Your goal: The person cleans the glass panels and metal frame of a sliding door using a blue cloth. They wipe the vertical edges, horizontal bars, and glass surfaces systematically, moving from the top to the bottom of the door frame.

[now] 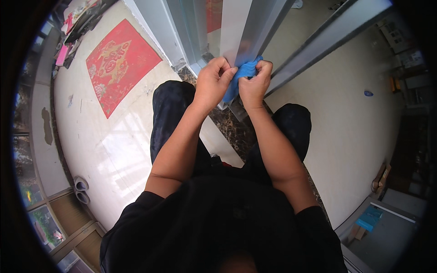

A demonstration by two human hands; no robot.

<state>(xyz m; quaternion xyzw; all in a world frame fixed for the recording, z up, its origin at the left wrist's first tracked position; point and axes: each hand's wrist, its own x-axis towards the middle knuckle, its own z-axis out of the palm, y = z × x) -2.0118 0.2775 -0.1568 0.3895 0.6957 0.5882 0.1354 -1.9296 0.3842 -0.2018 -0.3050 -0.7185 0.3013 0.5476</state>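
Note:
A blue cloth (246,71) is bunched against the lower end of a sliding door's metal frame (248,41). My left hand (214,80) pinches the cloth's left edge between thumb and fingertips. Curled over its right part, my right hand (256,82) grips the cloth. Both hands are close together, just in front of the frame. Some of the cloth hangs down between them over the frame's lower edge, above a dark marbled threshold (232,128). The frame hides the cloth's far side.
A red patterned mat (121,66) lies on the pale tiled floor at the left. Slippers (82,189) stand by the left wall. Another metal door frame (327,41) runs along the right. A small blue object (368,93) lies on the right floor. My knees flank the threshold.

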